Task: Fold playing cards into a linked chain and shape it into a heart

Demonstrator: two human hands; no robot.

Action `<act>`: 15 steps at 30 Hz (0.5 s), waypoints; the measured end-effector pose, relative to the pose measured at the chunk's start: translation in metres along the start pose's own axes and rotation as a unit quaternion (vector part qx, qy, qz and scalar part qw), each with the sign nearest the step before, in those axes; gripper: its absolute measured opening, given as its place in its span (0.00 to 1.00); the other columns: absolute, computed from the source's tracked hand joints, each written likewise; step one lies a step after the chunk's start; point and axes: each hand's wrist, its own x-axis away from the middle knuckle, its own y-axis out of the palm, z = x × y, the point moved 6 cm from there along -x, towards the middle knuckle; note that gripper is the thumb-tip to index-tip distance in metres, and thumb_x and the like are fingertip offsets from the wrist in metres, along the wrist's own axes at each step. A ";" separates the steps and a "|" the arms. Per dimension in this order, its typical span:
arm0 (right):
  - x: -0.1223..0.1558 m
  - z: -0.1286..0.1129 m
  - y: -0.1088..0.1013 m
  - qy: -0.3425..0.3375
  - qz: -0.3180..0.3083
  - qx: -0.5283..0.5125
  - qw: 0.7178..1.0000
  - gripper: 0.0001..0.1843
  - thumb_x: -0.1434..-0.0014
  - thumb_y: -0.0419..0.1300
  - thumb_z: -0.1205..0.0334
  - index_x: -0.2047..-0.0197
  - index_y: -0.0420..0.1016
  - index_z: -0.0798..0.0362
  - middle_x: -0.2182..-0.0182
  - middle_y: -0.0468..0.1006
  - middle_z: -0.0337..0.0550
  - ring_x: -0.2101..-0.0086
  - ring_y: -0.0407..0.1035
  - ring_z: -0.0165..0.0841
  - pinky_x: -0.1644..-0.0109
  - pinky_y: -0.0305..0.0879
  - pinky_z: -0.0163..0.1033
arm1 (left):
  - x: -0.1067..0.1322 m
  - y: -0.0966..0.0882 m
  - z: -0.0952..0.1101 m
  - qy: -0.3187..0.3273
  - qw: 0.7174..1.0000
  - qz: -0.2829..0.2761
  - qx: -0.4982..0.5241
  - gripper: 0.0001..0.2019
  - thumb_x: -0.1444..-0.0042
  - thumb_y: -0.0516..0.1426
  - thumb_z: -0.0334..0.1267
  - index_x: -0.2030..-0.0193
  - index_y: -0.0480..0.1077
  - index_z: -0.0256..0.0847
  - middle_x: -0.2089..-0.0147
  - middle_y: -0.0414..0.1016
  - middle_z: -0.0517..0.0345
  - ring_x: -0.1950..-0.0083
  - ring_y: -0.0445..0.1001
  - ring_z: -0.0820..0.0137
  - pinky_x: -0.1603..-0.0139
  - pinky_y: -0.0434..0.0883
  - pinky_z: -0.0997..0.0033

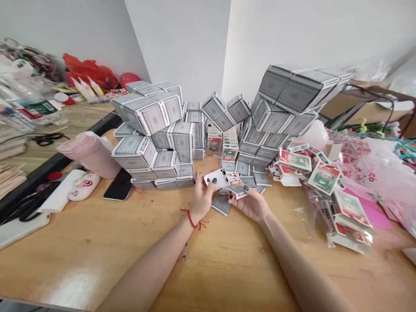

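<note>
My left hand (pixel 202 198), with a red string bracelet at the wrist, pinches face-up playing cards (pixel 218 178) showing black spades. Close on its right, my right hand (pixel 251 203) is closed around a small stack of playing cards (pixel 238 190), its patterned grey back partly showing. Below and between the hands lies a face-down packet of cards (pixel 221 204) on the table. More face-down cards (pixel 248 181) lie spread just behind my right hand. My fingers hide parts of the held cards.
Tall piles of grey-patterned card blocks stand at the left (pixel 156 117) and right (pixel 286 91). Opened red-and-green card boxes (pixel 325 177) heap up at the right. A phone (pixel 118 185), a pink roll (pixel 89 151) and scissors (pixel 40 201) lie at the left.
</note>
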 end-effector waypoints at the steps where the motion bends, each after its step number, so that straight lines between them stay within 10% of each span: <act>1: -0.001 -0.002 -0.004 -0.024 0.021 -0.002 0.999 0.13 0.51 0.59 0.56 0.61 0.71 0.50 0.66 0.75 0.40 0.67 0.69 0.31 0.57 0.67 0.42 | 0.001 0.000 0.001 0.015 1.000 -0.006 -0.026 0.07 0.49 0.54 0.36 0.66 0.59 0.39 0.67 0.64 0.60 0.66 0.66 0.75 0.64 0.66 0.74; 15: -0.006 0.003 -0.013 -0.076 0.118 0.051 0.989 0.15 0.55 0.64 0.59 0.63 0.68 0.50 0.67 0.73 0.39 0.69 0.70 0.31 0.62 0.68 0.40 | 0.017 0.029 0.025 0.193 0.922 -0.195 -0.274 0.11 0.58 0.58 0.30 0.72 0.56 0.40 0.53 0.64 0.51 0.50 0.63 0.63 0.51 0.62 0.62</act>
